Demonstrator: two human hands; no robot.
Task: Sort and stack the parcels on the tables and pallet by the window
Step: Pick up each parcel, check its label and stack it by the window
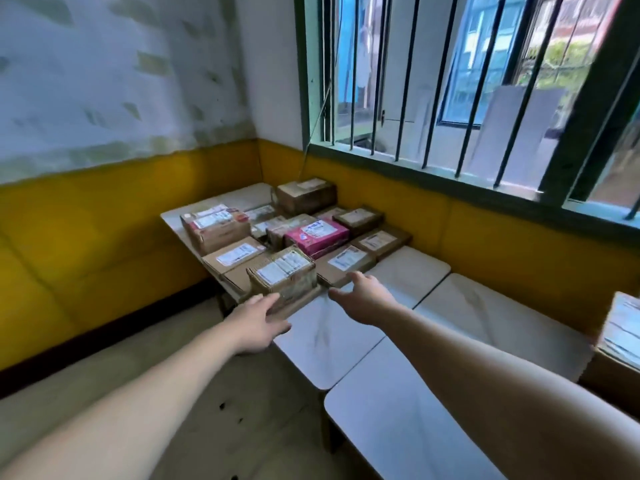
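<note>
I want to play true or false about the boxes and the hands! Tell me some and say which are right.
1. One parcel is pink. True.
2. The left hand is lifting a box high in the air. False: it reaches low toward the nearest cardboard box, which sits on the table.
3. The window has bars. True.
4. The right hand is a tight fist. False: its fingers are stretched out toward the parcels.
5. The lower wall is yellow. True.
</note>
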